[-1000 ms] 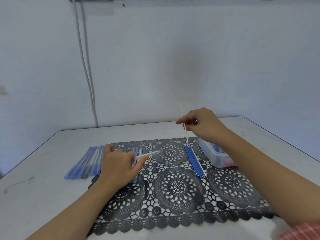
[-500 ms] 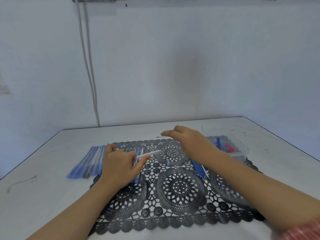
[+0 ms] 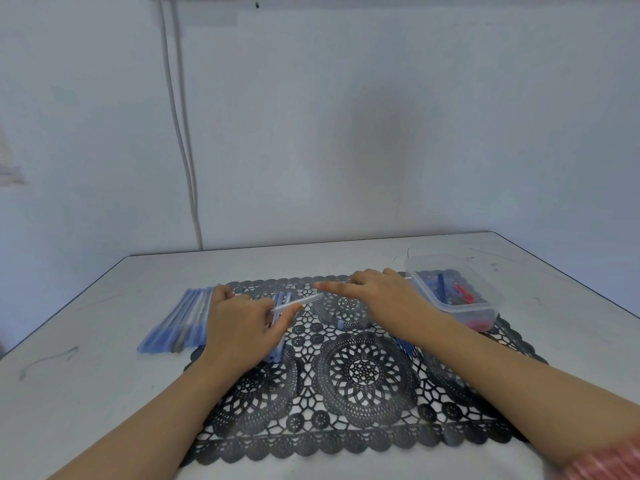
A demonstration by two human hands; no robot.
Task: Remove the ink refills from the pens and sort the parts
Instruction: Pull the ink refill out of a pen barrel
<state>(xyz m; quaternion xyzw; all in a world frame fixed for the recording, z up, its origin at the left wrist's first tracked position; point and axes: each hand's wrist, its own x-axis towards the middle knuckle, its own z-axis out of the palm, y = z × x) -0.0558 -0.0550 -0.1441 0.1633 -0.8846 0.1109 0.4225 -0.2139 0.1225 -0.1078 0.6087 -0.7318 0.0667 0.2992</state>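
L hand (image 3: 242,323), centre-left of frame, pinches clear plastic pen barrel (image 3: 299,302) btwn thumb and curled fingers. Barrel points right, raised over black lace placemat (image 3: 363,372). R hand (image 3: 384,299) at centre: fingers straight, holds nothing, index tip just beside barrel end. Row of blue pens (image 3: 180,320) left of L hand; blue ink refills (image 3: 403,342) partly under R forearm; clear plastic tub (image 3: 460,309) w/ blue and red parts at right.
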